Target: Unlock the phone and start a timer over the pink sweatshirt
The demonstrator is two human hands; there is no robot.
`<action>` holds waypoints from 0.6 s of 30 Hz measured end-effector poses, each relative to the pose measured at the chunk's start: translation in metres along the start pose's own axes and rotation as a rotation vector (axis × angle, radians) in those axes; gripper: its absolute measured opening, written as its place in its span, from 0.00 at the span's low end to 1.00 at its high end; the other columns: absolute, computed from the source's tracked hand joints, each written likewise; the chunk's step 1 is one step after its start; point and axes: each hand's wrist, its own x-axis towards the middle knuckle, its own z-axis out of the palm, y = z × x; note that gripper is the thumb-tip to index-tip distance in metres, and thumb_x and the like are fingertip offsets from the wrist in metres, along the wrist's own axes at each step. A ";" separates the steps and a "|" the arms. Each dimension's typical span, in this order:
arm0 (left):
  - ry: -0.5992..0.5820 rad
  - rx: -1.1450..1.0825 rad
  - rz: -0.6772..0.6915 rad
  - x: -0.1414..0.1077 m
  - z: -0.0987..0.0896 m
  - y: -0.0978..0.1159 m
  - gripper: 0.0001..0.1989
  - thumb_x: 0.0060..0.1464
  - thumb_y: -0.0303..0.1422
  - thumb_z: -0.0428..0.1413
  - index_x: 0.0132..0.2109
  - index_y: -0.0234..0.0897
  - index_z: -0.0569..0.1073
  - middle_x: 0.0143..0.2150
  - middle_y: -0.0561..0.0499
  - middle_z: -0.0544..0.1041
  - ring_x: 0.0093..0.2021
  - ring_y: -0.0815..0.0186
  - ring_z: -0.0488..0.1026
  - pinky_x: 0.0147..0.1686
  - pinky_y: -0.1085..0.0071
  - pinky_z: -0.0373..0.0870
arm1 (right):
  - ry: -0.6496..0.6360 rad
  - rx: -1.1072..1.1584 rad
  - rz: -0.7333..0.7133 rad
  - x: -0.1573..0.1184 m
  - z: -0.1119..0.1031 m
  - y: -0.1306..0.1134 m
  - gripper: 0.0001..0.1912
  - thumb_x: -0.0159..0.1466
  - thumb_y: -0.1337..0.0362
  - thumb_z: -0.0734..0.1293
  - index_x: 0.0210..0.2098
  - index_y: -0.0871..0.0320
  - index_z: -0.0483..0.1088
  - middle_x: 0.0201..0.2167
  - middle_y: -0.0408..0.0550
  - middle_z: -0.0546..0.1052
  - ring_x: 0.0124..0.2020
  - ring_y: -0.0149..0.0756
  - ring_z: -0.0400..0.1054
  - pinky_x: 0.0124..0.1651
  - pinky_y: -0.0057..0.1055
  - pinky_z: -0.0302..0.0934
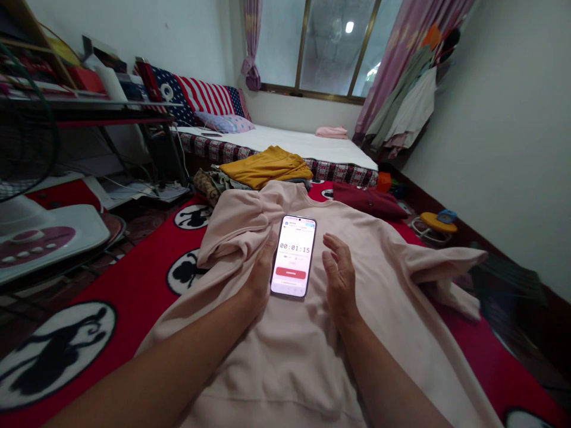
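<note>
A pale pink sweatshirt (370, 267) lies spread flat on a red blanket (138, 285) with black-and-white round prints. My left hand (261, 273) holds a phone (293, 255) upright over the sweatshirt; its lit screen shows a timer reading 00:01:15 and a red button. My right hand (339, 276) hovers just right of the phone, fingers apart and empty, close above the fabric. Both bare forearms reach in from the bottom edge.
A folded mustard garment (265, 166) and a dark red garment (368, 201) lie beyond the sweatshirt. A bed (303, 145) with pillows stands under the window. A white fan base (44, 238) and cluttered shelves sit left. Clothes hang at the right wall; small toys lie on the floor.
</note>
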 end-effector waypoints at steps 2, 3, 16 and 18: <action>0.000 -0.006 0.004 0.000 0.000 0.000 0.26 0.57 0.46 0.56 0.58 0.38 0.71 0.51 0.44 0.79 0.53 0.54 0.75 0.58 0.59 0.67 | -0.002 0.013 0.009 0.000 0.001 0.000 0.18 0.68 0.56 0.59 0.56 0.51 0.65 0.57 0.50 0.68 0.59 0.43 0.61 0.62 0.48 0.53; 0.000 -0.006 0.008 0.000 0.000 0.000 0.26 0.56 0.46 0.57 0.58 0.38 0.71 0.51 0.44 0.79 0.53 0.54 0.75 0.58 0.59 0.67 | -0.002 0.021 0.015 -0.001 0.001 0.000 0.18 0.68 0.56 0.59 0.55 0.51 0.65 0.57 0.50 0.68 0.59 0.43 0.61 0.62 0.47 0.53; -0.011 0.022 0.029 0.001 0.000 0.000 0.25 0.57 0.47 0.55 0.57 0.38 0.71 0.52 0.44 0.78 0.53 0.54 0.74 0.55 0.60 0.69 | 0.010 0.081 0.091 -0.001 0.002 -0.003 0.19 0.68 0.54 0.59 0.54 0.54 0.67 0.54 0.50 0.70 0.56 0.42 0.63 0.59 0.44 0.55; -0.001 0.022 0.030 0.000 0.000 0.001 0.26 0.57 0.46 0.56 0.58 0.38 0.71 0.51 0.44 0.78 0.52 0.54 0.75 0.55 0.60 0.69 | 0.009 0.083 0.101 -0.001 0.002 -0.003 0.19 0.68 0.53 0.59 0.53 0.54 0.67 0.53 0.51 0.71 0.55 0.42 0.64 0.59 0.44 0.55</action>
